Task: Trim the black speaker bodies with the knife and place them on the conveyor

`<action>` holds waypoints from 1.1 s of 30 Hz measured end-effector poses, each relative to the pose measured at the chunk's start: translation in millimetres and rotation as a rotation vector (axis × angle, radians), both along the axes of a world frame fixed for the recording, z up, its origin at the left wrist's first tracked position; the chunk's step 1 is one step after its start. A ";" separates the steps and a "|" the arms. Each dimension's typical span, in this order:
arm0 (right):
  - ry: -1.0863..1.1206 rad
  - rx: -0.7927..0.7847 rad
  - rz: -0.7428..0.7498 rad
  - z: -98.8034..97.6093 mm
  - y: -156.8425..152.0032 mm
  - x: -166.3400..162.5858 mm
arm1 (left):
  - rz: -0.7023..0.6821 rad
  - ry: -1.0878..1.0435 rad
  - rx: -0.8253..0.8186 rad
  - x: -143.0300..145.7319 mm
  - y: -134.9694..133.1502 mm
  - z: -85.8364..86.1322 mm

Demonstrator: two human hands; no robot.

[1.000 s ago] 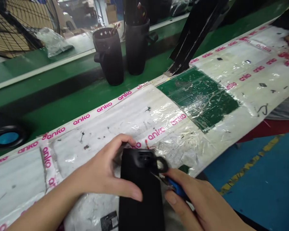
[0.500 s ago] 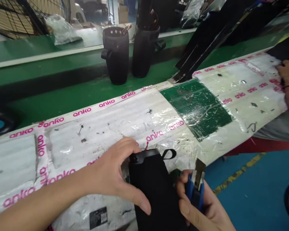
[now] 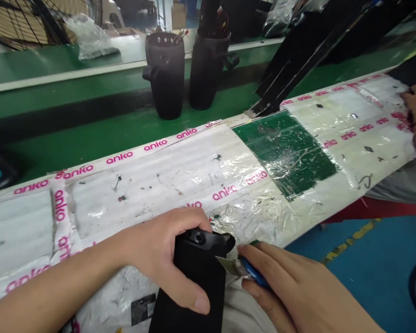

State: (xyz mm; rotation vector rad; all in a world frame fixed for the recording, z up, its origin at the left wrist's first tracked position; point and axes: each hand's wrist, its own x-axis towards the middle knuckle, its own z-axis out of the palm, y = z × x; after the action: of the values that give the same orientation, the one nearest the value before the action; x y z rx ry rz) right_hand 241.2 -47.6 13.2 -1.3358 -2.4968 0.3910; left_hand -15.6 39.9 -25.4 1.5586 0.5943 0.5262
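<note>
At lower centre, my left hand (image 3: 169,254) gripped the case (image 3: 201,267), its length running up the frame; just right, my right hand (image 3: 291,280) clasped the knife (image 3: 253,272), blade (image 3: 229,265) toward the case.

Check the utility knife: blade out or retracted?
Out: metal blade projects from the blue utility knife in the right hand, pointing toward the black casing.

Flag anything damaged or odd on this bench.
The white bench covering looks worn. Its clear plastic film is wrinkled just beyond the black, box-shaped item in the left hand; a green, roughly rectangular patch has a ragged right edge; small dark scraps are scattered about. The item itself shows no obvious damage.
</note>
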 end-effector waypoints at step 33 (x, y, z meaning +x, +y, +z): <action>-0.335 0.135 0.226 2.5 13.1 6.6 | 0.014 -0.139 0.149 7.0 0.4 -13.6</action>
State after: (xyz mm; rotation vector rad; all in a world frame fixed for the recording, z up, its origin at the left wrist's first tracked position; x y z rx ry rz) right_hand 247.9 -34.5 15.7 -1.1500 -2.9018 0.0410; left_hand -8.6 40.3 -39.0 1.6437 0.4682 0.6972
